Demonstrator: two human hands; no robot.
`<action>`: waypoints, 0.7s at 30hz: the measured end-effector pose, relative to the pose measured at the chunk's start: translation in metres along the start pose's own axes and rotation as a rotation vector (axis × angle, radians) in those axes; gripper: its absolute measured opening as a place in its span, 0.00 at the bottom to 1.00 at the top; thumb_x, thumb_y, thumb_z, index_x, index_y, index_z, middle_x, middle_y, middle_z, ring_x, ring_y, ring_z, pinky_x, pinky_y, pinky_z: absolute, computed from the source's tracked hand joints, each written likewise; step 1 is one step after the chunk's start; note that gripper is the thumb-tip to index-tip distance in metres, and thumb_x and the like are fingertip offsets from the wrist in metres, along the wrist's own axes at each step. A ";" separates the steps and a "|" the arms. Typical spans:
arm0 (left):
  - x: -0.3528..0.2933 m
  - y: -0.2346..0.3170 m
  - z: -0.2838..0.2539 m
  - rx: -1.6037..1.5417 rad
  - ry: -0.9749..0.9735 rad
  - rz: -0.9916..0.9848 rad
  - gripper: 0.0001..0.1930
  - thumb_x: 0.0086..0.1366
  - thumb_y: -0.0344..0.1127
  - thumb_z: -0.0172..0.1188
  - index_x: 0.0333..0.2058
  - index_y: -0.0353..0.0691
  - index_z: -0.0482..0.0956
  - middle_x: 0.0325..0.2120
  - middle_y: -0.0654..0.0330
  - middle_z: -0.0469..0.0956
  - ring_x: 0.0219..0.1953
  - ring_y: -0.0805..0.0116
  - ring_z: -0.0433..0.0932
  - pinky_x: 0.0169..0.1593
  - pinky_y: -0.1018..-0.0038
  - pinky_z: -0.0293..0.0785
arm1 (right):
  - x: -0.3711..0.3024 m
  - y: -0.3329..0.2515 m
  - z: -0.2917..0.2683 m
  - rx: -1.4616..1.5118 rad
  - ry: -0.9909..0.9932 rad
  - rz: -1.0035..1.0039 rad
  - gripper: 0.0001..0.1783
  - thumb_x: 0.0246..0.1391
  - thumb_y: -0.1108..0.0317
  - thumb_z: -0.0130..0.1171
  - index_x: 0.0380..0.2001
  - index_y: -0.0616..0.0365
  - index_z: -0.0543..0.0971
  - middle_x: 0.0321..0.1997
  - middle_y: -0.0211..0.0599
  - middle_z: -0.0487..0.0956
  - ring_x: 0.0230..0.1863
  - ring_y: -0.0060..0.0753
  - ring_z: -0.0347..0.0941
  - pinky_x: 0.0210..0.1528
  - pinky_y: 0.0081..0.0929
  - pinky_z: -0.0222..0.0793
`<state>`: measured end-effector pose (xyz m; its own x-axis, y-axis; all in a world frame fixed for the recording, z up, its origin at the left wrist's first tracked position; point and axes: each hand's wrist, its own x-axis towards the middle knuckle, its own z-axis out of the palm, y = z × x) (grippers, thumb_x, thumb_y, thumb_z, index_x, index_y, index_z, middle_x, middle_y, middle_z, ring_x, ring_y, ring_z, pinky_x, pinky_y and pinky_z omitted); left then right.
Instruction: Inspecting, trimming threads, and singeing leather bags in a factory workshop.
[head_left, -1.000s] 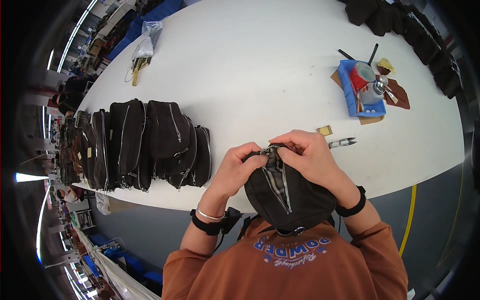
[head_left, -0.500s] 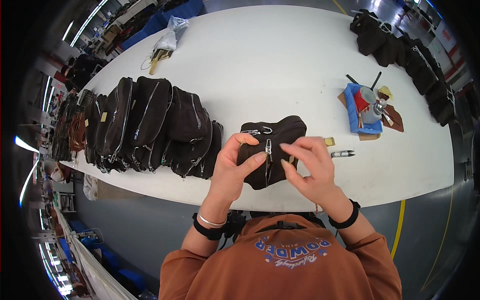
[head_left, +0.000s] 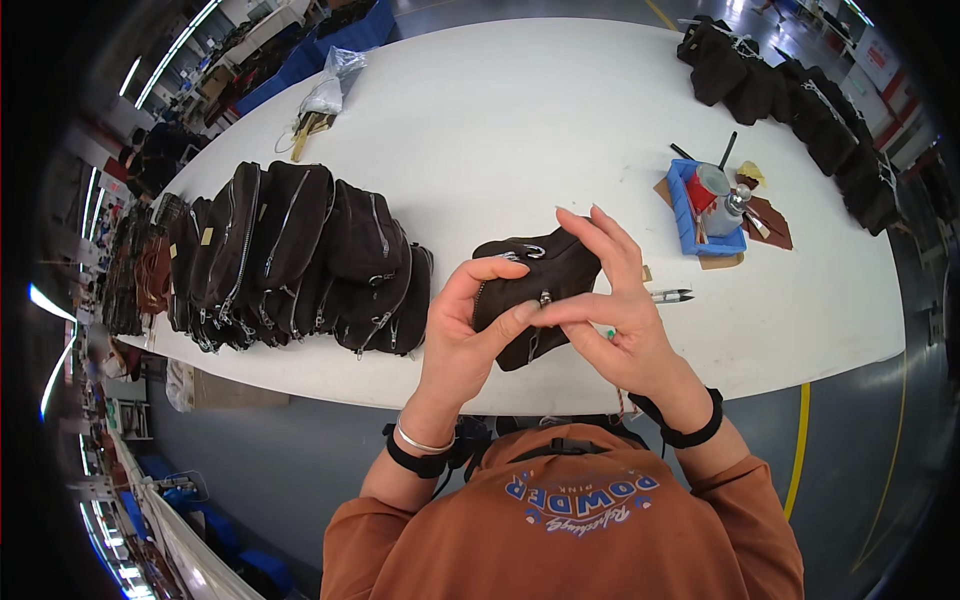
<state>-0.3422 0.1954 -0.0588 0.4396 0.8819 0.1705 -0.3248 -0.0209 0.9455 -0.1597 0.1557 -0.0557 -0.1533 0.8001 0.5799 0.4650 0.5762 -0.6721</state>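
Observation:
A small dark brown zippered bag (head_left: 568,272) is held just above or on the near part of the white table; I cannot tell which. My left hand (head_left: 462,325) is closed round its left side, fingers on top and thumb near the middle. A silver zipper pull (head_left: 545,298) shows beside that thumb, partly covered. My right hand (head_left: 632,325) has its fingers apart, the index stretched across the bag to the pull and the left thumb tip, the others raised over the bag's right side. A metal ring (head_left: 534,251) sits at the bag's upper edge.
Stacked dark bags (head_left: 290,250) stand on the white table (head_left: 480,130) at left. On the right are a blue tray (head_left: 685,215) with a red can and bottle, and a pen (head_left: 672,296). A plastic bag (head_left: 338,80) lies far left; more dark bags (head_left: 825,120) line the far right.
My right hand has moved left onto the bag, its index finger now reaching the zipper pull, which is more covered than before. My left hand keeps its hold. The whole view has shifted slightly.

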 end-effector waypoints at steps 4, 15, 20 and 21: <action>0.002 -0.001 0.000 -0.173 0.074 -0.056 0.18 0.58 0.23 0.62 0.47 0.35 0.71 0.41 0.60 0.76 0.43 0.75 0.75 0.46 0.78 0.73 | -0.011 0.004 0.000 0.047 0.012 0.000 0.17 0.36 0.79 0.53 0.24 0.44 0.84 0.65 0.42 0.62 0.68 0.55 0.44 0.66 0.46 0.44; 0.007 -0.010 0.001 -0.386 0.007 -0.224 0.14 0.63 0.26 0.55 0.48 0.37 0.70 0.42 0.56 0.76 0.44 0.73 0.75 0.47 0.77 0.72 | -0.019 0.033 -0.006 0.338 0.204 0.336 0.17 0.51 0.65 0.61 0.45 0.57 0.77 0.55 0.42 0.70 0.57 0.36 0.65 0.59 0.32 0.58; 0.005 -0.011 0.001 -0.474 0.029 -0.299 0.17 0.61 0.24 0.57 0.49 0.40 0.69 0.44 0.55 0.76 0.46 0.70 0.76 0.49 0.75 0.73 | -0.023 0.041 -0.007 0.395 0.247 0.312 0.09 0.52 0.70 0.59 0.38 0.59 0.79 0.50 0.39 0.72 0.52 0.32 0.67 0.56 0.30 0.60; 0.004 -0.012 0.000 -0.491 0.022 -0.301 0.17 0.61 0.24 0.57 0.49 0.40 0.69 0.45 0.55 0.76 0.46 0.69 0.76 0.49 0.74 0.73 | -0.023 0.042 -0.006 0.397 0.248 0.313 0.09 0.52 0.70 0.59 0.38 0.59 0.79 0.50 0.39 0.72 0.52 0.32 0.67 0.56 0.30 0.60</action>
<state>-0.3363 0.1993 -0.0699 0.5567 0.8251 -0.0969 -0.5415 0.4488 0.7109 -0.1310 0.1606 -0.0942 0.1710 0.9077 0.3832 0.0841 0.3741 -0.9236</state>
